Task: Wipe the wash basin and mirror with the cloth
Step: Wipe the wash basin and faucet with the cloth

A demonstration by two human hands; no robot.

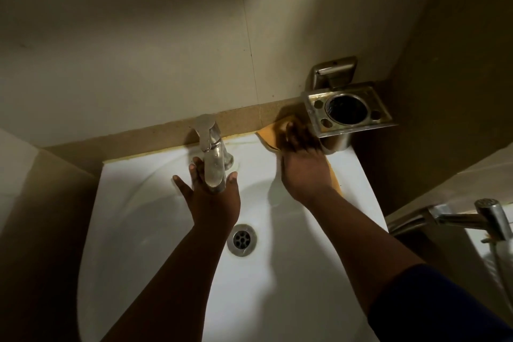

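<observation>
A white wash basin (155,230) fills the lower middle of the head view, with a metal drain (242,240) in its bowl. My right hand (304,164) presses an orange cloth (270,133) flat on the basin's back right ledge, fingers spread toward the wall. My left hand (211,197) is open under the spout of the chrome faucet (212,153), fingers straight on either side of it. No mirror is in view.
A metal tumbler and toothbrush holder (348,111) juts from the wall just above and right of the cloth. A chrome tap with a hose (491,216) sits at the right edge. Beige tiled walls close in on the left and right.
</observation>
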